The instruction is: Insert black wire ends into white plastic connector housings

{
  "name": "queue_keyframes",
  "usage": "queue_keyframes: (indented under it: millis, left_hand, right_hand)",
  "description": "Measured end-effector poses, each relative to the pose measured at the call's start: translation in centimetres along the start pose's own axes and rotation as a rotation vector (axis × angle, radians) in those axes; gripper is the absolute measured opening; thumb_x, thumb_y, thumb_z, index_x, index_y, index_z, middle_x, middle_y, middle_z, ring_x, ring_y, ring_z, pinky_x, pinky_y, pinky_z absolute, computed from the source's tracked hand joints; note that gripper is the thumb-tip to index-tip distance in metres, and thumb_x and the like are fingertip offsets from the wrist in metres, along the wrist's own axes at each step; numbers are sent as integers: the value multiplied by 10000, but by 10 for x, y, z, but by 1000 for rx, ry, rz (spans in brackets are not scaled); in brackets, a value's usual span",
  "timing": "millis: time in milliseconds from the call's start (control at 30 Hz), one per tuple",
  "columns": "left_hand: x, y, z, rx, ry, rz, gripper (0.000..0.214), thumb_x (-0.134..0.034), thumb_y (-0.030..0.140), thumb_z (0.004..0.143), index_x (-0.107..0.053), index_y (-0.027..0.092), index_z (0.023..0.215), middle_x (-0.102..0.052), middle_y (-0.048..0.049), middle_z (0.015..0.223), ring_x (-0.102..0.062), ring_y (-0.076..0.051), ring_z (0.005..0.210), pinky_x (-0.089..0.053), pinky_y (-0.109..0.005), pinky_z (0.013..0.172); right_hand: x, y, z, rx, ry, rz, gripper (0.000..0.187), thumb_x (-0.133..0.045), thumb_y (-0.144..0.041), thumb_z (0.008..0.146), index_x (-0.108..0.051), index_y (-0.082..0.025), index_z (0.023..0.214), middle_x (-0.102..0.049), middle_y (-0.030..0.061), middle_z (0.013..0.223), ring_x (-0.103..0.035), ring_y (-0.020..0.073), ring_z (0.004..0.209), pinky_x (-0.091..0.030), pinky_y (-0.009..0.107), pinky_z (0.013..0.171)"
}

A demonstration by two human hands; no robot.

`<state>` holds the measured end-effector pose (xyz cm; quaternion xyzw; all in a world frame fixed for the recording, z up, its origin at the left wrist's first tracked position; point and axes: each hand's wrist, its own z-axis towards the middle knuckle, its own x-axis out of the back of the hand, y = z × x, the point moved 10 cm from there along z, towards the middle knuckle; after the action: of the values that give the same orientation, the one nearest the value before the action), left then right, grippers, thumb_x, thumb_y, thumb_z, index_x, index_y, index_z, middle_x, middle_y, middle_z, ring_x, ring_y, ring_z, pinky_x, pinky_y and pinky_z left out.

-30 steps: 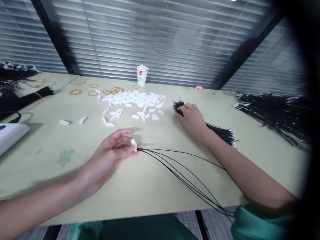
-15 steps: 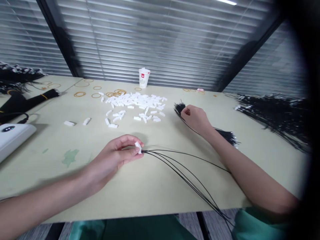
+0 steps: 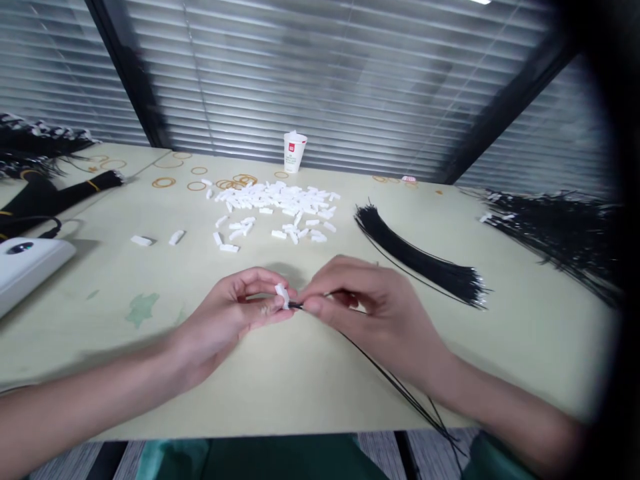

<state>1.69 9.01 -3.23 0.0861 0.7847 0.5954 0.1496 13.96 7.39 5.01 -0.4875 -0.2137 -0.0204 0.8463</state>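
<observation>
Between the thumb and fingers of my left hand [image 3: 240, 313] is a white plastic connector housing [image 3: 283, 295]. Several thin black wires [image 3: 385, 375] run out of its right side and hang over the table's front edge. My right hand [image 3: 365, 300] is closed in a pinch right beside the housing, on a black wire that is mostly hidden by the fingers. Behind the right hand lies a bundle of black wires [image 3: 420, 257] with bare metal ends. A pile of white connector housings [image 3: 280, 200] is spread farther back, with several loose ones nearer.
A paper cup [image 3: 294, 152] stands at the back, with rubber bands [image 3: 237, 182] lying near it. More black wire assemblies [image 3: 560, 230] are heaped at the right. At the left are a white device [image 3: 37, 267] and banded black wire bundles [image 3: 65, 193].
My right hand has come from the wire bundle, down and left, to the housing. The left hand still holds the housing in nearly the same place.
</observation>
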Motion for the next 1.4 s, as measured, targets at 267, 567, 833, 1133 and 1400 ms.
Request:
queue_keyframes:
  millis: [267,567,833,1133,1400]
  left_hand:
    - [-8,12,-3,-79,-64,-17,48,-584,157,828,-579,183,868,-607,-8,912,-576,-125,907,-485,-243,856]
    - [-10,23,-9,-190,-65,4,56,-622,177,812,-591,177,858,-646,-18,920,-595,-106,840,-511,-203,794]
    - [-9,25,-10,-208,-57,6,85,-645,159,786,-605,182,857,-671,-12,908,-616,-105,777,-532,-230,783]
    - [-8,26,-9,-191,-23,-1,81,-664,177,770,-620,189,836,-672,-11,883,-619,-108,772,-533,-221,775]
    - [-10,29,-11,-236,-45,48,76,-657,181,777,-625,191,846,-670,-12,880,-629,-136,826,-541,-242,780]
  right_hand:
    - [-1,1,-8,73,52,-219,37,-590,-164,795,-620,-172,775,-539,-13,759,-512,65,727,-414,209,658]
    - [3,-23,-13,273,113,-440,66,-577,-96,773,-567,-154,743,-522,1,729,-455,91,709,-396,246,643]
    - [4,-29,-15,309,106,-467,74,-579,-95,772,-559,-162,747,-530,4,725,-456,98,696,-396,257,638]
    - [0,-29,-16,336,74,-497,76,-571,-110,796,-542,-166,754,-520,8,723,-431,104,683,-380,273,641]
    - [1,-25,-14,292,23,-427,148,-560,-101,809,-495,-152,687,-467,-11,665,-402,79,658,-353,229,593]
